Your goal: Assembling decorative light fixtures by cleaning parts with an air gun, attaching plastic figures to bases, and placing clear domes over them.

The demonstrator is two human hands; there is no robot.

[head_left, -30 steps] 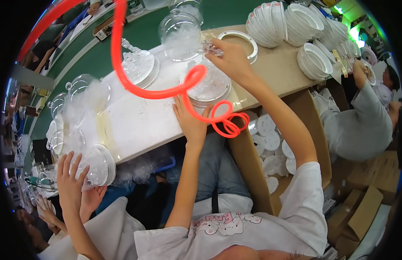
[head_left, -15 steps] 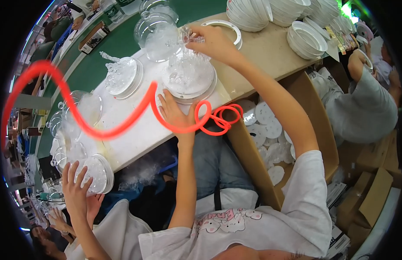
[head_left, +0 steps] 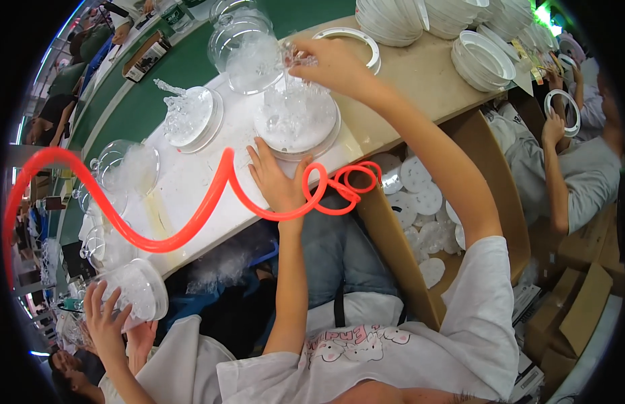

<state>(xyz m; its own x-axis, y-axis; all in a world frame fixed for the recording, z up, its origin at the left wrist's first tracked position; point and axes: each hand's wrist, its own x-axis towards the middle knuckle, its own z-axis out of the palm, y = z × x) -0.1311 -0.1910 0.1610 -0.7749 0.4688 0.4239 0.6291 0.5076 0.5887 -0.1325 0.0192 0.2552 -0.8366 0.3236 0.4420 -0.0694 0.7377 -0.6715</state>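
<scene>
Round white base (head_left: 295,124) – flat on the worktop, carrying a clear crystal-like ornament, upright. Lies just ahead of the left hand (head_left: 275,178), fingertips at its near rim. Right hand (head_left: 329,64) pinches the ornament's top – beyond the base's far edge.

Bright, even light falls from above. The white desk (head_left: 191,195) shines. Shadows are soft. Straight edges bend near the round black rim, and far corners look blurry.
</scene>
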